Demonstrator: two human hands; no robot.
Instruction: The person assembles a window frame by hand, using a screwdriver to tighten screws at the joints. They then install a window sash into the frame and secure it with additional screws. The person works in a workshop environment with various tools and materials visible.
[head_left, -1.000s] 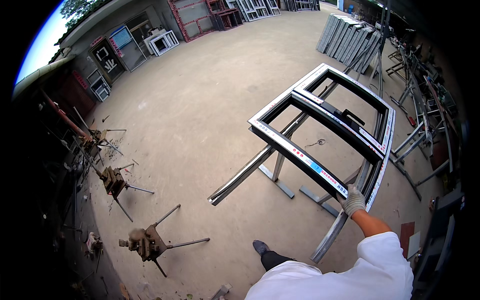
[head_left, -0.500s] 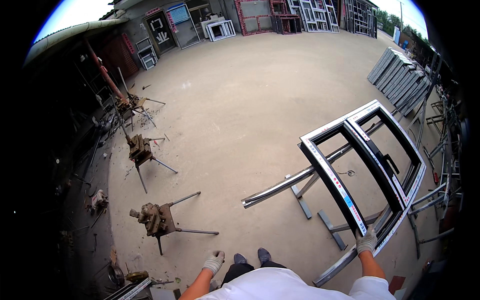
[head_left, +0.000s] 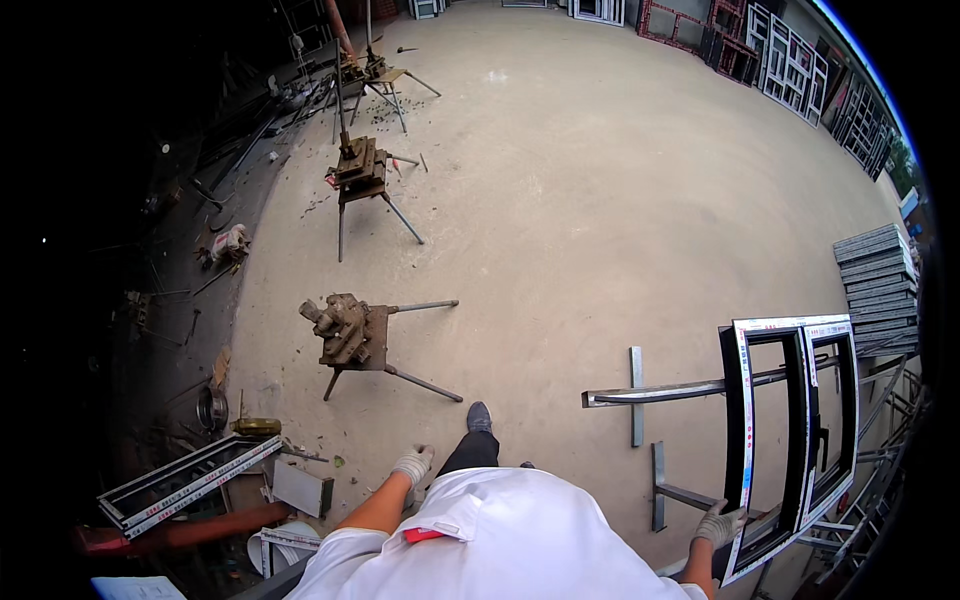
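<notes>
right hand [head_left: 718, 524] gloved, closed on near corner of window frame [head_left: 790, 440] lying on metal stands [head_left: 640, 395]; left hand [head_left: 412, 466] gloved, loosely curled, holding nothing.

Sandy floor [head_left: 600, 200]. Two rusty stands [head_left: 350, 335] on its left side, metal rails [head_left: 680, 390] and a window frame [head_left: 790, 440] at its right edge, grey stack [head_left: 875, 270] further right.

Window frame [head_left: 795, 440] on metal trestles [head_left: 660, 395], right of tripod machine [head_left: 350, 335].
</notes>
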